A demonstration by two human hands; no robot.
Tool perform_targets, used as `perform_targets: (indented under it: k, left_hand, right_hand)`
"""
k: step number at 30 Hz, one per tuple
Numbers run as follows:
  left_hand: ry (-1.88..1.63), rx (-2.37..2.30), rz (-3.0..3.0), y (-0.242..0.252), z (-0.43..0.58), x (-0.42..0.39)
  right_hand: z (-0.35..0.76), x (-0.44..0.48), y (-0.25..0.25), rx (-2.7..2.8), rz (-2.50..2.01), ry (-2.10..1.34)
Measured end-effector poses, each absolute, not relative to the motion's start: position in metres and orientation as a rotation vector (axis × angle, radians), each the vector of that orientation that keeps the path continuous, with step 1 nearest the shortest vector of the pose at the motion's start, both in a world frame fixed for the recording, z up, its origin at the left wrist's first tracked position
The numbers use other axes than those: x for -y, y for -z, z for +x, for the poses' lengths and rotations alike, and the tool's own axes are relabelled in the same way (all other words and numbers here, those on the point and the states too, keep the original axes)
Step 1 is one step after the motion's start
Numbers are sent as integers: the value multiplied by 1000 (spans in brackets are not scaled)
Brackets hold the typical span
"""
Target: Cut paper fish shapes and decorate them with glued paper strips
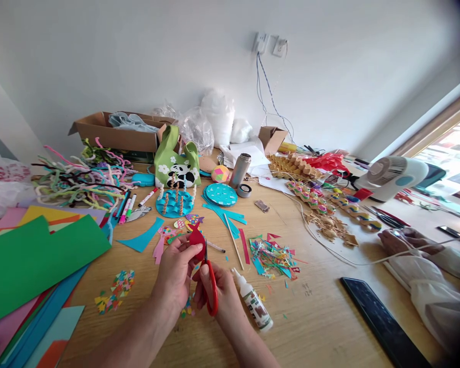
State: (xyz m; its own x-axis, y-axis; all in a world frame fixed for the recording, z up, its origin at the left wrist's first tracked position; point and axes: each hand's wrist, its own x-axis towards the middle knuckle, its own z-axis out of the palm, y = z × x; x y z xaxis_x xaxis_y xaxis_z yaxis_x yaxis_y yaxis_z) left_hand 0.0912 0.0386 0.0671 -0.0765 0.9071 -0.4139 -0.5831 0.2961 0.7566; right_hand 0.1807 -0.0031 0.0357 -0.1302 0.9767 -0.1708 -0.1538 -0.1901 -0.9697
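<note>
Above the middle of the table, my left hand (176,268) pinches a small red paper cutout (197,241) between thumb and fingers. My right hand (219,286) grips red-handled scissors (212,294), whose blades point away from me and lie against the cutout's right edge. Just beyond my hands are decorated paper shapes (179,224), partly covered by the left hand. A white glue bottle (256,304) lies to the right of my right hand. Small coloured paper bits show on the table beneath my hands.
Coloured paper sheets (42,260) cover the left side. Paper scraps (274,257) are piled right of centre. A blue disc with twisted posts (164,209) and a metal flask (240,171) stand farther back. Another person's hands (410,240) work at the right, near a black phone (383,322).
</note>
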Motion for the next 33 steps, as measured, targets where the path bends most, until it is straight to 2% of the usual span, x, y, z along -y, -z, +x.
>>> perform_targets:
  k: [33]
  left_hand:
    - [-1315,-1064,437,-67,90,-39]
  right_hand:
    - [185,3,-41,1125,-1303,-1454]
